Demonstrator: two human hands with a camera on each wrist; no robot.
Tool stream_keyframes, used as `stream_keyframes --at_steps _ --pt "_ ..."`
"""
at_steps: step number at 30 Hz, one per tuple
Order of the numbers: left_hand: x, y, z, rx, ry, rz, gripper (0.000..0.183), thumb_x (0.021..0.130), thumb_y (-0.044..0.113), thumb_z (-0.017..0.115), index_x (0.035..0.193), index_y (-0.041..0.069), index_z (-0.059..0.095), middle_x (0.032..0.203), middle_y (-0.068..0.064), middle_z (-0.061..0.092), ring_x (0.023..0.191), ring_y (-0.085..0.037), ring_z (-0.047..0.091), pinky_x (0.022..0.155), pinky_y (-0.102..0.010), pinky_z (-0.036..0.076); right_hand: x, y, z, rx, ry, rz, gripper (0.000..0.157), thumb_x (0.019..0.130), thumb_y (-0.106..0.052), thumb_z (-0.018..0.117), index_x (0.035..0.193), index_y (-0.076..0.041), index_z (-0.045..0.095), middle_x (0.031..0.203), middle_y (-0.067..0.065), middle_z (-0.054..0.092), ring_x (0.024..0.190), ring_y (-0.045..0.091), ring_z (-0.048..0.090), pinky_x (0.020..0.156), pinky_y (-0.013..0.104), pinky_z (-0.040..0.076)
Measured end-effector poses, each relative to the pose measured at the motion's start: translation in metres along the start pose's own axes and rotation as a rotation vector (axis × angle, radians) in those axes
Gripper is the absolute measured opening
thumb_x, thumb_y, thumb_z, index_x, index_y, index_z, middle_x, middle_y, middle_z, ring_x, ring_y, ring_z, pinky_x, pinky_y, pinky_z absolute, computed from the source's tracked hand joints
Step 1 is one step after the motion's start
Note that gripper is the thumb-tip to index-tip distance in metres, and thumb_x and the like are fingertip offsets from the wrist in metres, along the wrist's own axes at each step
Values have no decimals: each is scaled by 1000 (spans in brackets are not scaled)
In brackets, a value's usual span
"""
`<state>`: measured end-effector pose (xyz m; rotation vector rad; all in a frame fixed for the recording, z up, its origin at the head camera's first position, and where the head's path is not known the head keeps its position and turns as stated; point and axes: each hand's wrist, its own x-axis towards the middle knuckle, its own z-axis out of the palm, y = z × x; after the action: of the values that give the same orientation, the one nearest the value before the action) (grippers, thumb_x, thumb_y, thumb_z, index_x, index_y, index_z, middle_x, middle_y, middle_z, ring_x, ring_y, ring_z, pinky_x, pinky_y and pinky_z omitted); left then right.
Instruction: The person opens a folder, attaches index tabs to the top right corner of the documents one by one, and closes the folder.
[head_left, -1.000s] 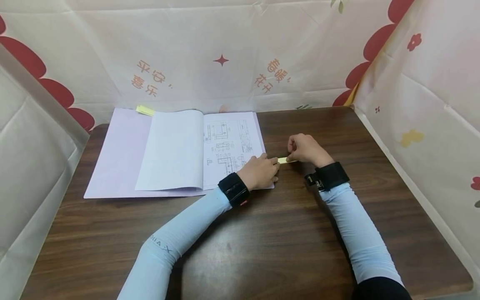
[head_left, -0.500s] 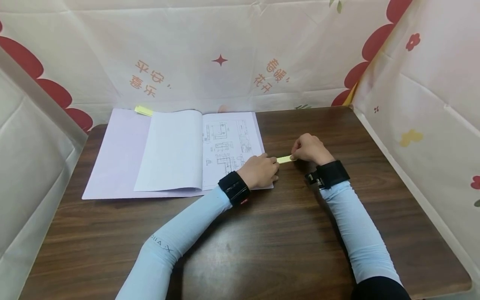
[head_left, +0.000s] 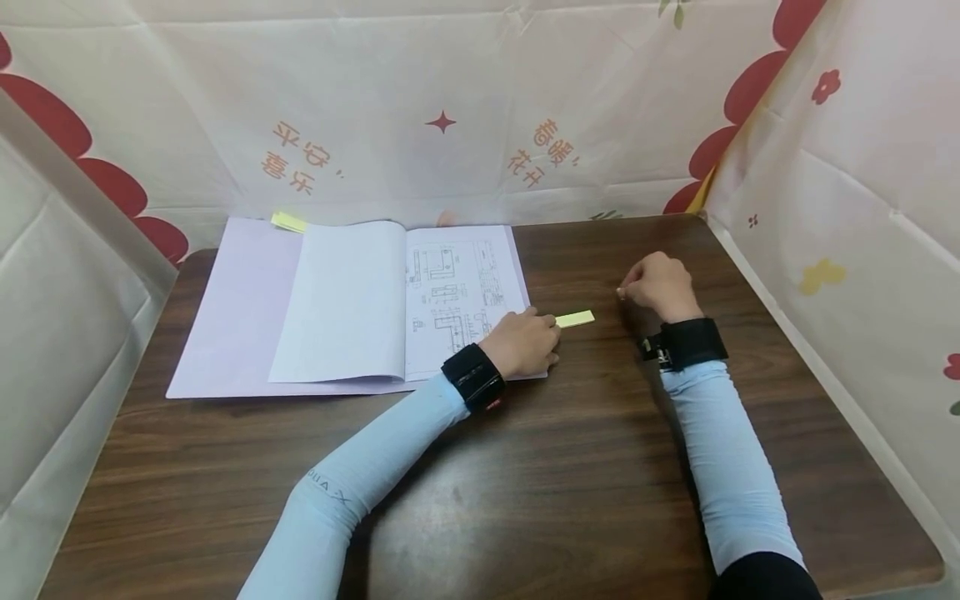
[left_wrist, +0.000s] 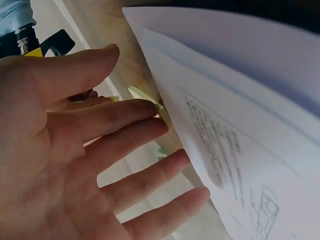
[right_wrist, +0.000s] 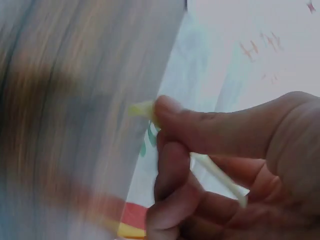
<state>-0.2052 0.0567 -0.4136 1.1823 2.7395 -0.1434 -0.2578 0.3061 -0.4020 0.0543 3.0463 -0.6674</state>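
While left hand, outstretched, spans page edge, right hand, apart, pinches yellow strip.

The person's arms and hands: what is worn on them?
The left hand and right hand wear no gloves. The left sleeve and right sleeve are light blue; the left has dark lettering near the elbow. A left strap and right strap, both black, circle the wrists. Black cloth shows at the right sleeve's upper end.
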Motion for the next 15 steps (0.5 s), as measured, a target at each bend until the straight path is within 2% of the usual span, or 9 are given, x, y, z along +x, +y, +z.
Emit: stream_keyframes --at_steps 2,6,11,15 --pt "1 1 -1 -7 4 -3 39 105 43 57 131 15 67 129 -1 66 105 -20 58 87 -36 56 -1 5 -4 16 42 16 22 94 -17 72 94 4 78 98 24 72 86 36 59 70 44 43" --pt "2 1 -4 -22 8 -20 38 105 41 57 133 17 66 127 1 65 105 -19 57 87 -37 55 -2 10 -8 40 62 11 23 97 -19 68 96 3 76 97 24 71 86 35 57 69 42 43" --pt "1 3 -5 -34 -7 -23 41 106 41 54 138 16 61 127 1 61 108 -19 55 89 -39 53 1 9 -5 76 38 -9 21 97 -18 67 97 2 75 90 20 72 83 33 61 65 36 44" --pt "-1 4 -3 -39 28 0 46 104 47 56 136 14 62 125 0 59 107 -21 54 86 -39 53 3 9 -1 87 -4 4 20 97 -15 67 101 2 75 90 19 73 86 33 62 67 35 45"
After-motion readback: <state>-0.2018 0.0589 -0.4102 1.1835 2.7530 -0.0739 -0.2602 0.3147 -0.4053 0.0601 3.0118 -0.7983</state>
